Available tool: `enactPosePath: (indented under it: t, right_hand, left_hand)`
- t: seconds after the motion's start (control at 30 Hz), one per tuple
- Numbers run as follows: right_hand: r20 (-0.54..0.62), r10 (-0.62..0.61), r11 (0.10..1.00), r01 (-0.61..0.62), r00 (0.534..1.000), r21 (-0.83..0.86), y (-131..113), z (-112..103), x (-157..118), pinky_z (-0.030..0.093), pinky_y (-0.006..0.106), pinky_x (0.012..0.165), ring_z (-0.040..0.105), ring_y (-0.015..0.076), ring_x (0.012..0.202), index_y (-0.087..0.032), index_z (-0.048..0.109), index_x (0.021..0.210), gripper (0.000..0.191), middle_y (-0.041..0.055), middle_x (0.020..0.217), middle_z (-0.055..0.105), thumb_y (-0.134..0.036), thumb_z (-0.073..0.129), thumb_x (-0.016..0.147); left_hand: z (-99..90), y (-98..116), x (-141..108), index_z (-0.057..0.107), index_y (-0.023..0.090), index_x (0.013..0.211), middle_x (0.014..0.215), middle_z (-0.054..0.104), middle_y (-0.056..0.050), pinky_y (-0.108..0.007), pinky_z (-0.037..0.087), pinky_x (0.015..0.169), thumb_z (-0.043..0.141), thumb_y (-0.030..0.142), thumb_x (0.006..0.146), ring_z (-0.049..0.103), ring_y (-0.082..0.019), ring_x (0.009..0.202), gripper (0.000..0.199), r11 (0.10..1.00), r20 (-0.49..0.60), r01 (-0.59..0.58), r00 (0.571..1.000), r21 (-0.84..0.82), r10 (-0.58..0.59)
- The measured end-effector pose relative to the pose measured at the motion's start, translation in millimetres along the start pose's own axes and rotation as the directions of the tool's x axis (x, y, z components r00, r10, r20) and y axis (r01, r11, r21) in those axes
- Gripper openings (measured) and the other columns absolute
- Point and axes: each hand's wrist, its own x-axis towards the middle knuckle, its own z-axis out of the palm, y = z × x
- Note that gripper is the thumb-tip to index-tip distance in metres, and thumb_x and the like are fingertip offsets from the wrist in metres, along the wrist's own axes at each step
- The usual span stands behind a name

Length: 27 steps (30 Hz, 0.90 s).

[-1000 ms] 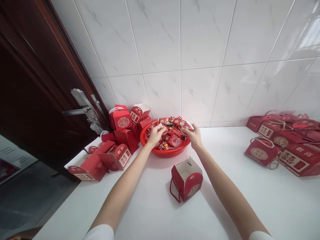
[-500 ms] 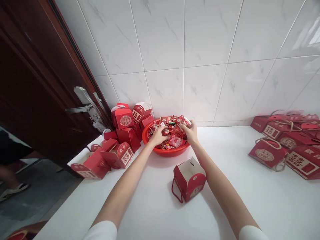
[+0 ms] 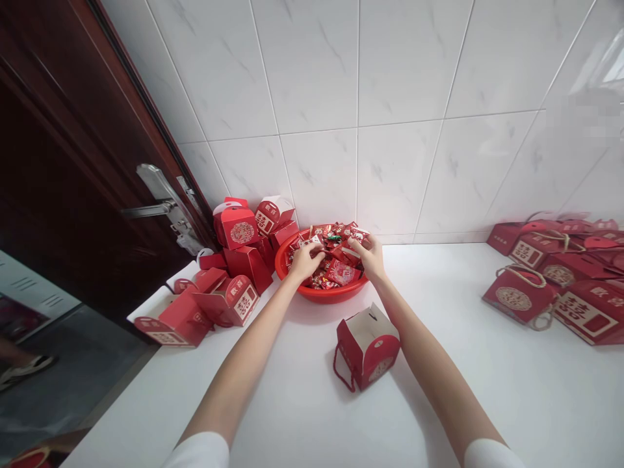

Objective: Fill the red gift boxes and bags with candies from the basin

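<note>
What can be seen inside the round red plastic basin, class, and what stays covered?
Many small red wrapped packets fill the red plastic basin. The left hand and right hand cover some; lower layers and the bottom are hidden.

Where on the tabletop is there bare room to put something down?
The widest bare patch of white table lies between the right forearm and the right-hand box pile. Another lies between the forearms, nearer the camera than the single box. It is crowded at the basin, around the left hand and right hand, and among the left-hand boxes.
</note>
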Motion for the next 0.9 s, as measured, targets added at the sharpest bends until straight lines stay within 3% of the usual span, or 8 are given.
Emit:
enactPosePath:
  t: [0.13, 0.2, 0.27, 0.37, 0.47, 0.57, 0.73, 0.9]
  right_hand:
    - [0.063, 0.044, 0.999, -0.042, 0.997, -0.021, 1, -2, 2, 0.062, 0.037, 0.084, 0.069, 0.0242, 0.105, -0.025, 0.064, 0.097, 0.044, 0.0020, 0.100, 0.074, -0.049, 0.082, 0.064]
    - [0.095, 0.095, 0.995, -0.091, 0.991, -0.044, 0, -3, 2, 0.063, 0.035, 0.078, 0.072, 0.0231, 0.096, -0.025, 0.062, 0.094, 0.043, 0.0012, 0.095, 0.074, -0.048, 0.082, 0.065]
    - [0.144, 0.164, 0.985, -0.155, 0.976, -0.070, -2, -3, 3, 0.063, 0.033, 0.064, 0.073, 0.0232, 0.083, -0.024, 0.060, 0.093, 0.042, 0.0015, 0.087, 0.074, -0.045, 0.082, 0.065]
    - [0.214, 0.262, 0.964, -0.243, 0.941, -0.110, -6, -3, 3, 0.058, 0.028, 0.049, 0.074, 0.0237, 0.073, -0.024, 0.060, 0.093, 0.040, 0.0012, 0.083, 0.074, -0.038, 0.084, 0.064]
    - [0.245, 0.324, 0.945, -0.302, 0.914, -0.123, -6, 2, 3, 0.058, 0.027, 0.048, 0.074, 0.0229, 0.072, -0.024, 0.061, 0.091, 0.035, 0.0003, 0.083, 0.072, -0.032, 0.085, 0.065]
    - [0.269, 0.361, 0.932, -0.344, 0.893, -0.109, -2, 9, 1, 0.061, 0.030, 0.052, 0.075, 0.0228, 0.071, -0.023, 0.061, 0.088, 0.032, 0.0004, 0.082, 0.071, -0.031, 0.084, 0.068]
    - [0.310, 0.380, 0.922, -0.382, 0.871, -0.058, 6, 17, 0, 0.065, 0.034, 0.062, 0.075, 0.0235, 0.076, -0.022, 0.063, 0.097, 0.038, 0.0030, 0.091, 0.073, -0.034, 0.086, 0.069]
    - [0.279, 0.358, 0.927, -0.374, 0.891, 0.005, 6, 15, 3, 0.066, 0.036, 0.072, 0.074, 0.0241, 0.093, -0.022, 0.063, 0.100, 0.044, 0.0054, 0.110, 0.072, -0.039, 0.087, 0.067]
  left_hand:
    - [-1.9, -5, 1, 0.074, 0.019, 0.090, 0.089, 0.078, -0.006, -0.038, 0.056, 0.088, 0.062, 0.031, 0.086, 0.074, -0.027, 0.087, 0.018, 0.998, -0.087, -0.006, 0.996, -0.066, 0.000]
    - [-2.2, -7, 1, 0.073, 0.018, 0.094, 0.080, 0.076, -0.006, -0.035, 0.058, 0.074, 0.058, 0.038, 0.089, 0.073, -0.024, 0.070, 0.025, 0.993, -0.103, -0.019, 0.995, -0.113, 0.007]
    - [-2.7, -7, 0, 0.072, 0.018, 0.101, 0.083, 0.076, -0.006, -0.034, 0.059, 0.069, 0.055, 0.042, 0.091, 0.072, -0.022, 0.066, 0.031, 0.985, -0.123, -0.051, 0.992, -0.164, 0.031]
    - [-4.2, -3, -3, 0.072, 0.020, 0.106, 0.106, 0.077, -0.008, -0.035, 0.059, 0.086, 0.058, 0.045, 0.089, 0.074, -0.023, 0.094, 0.033, 0.966, -0.170, -0.137, 0.980, -0.220, 0.101]
    - [-6.1, 3, -7, 0.076, 0.021, 0.102, 0.118, 0.074, -0.010, -0.038, 0.054, 0.102, 0.067, 0.045, 0.084, 0.066, -0.026, 0.118, 0.032, 0.927, -0.186, -0.269, 0.957, -0.263, 0.224]
    - [-7.0, 4, -11, 0.079, 0.020, 0.102, 0.126, 0.070, -0.012, -0.041, 0.055, 0.101, 0.072, 0.043, 0.081, 0.064, -0.028, 0.121, 0.032, 0.897, -0.124, -0.315, 0.949, -0.311, 0.290]
    - [-7.2, 0, -12, 0.079, 0.021, 0.106, 0.135, 0.065, -0.013, -0.041, 0.058, 0.098, 0.076, 0.044, 0.077, 0.063, -0.030, 0.125, 0.037, 0.904, -0.009, -0.240, 0.967, -0.355, 0.254]
    - [-8.2, 0, -10, 0.081, 0.022, 0.100, 0.132, 0.067, -0.012, -0.044, 0.053, 0.104, 0.074, 0.047, 0.078, 0.058, -0.032, 0.130, 0.034, 0.931, 0.027, -0.240, 0.966, -0.274, 0.257]
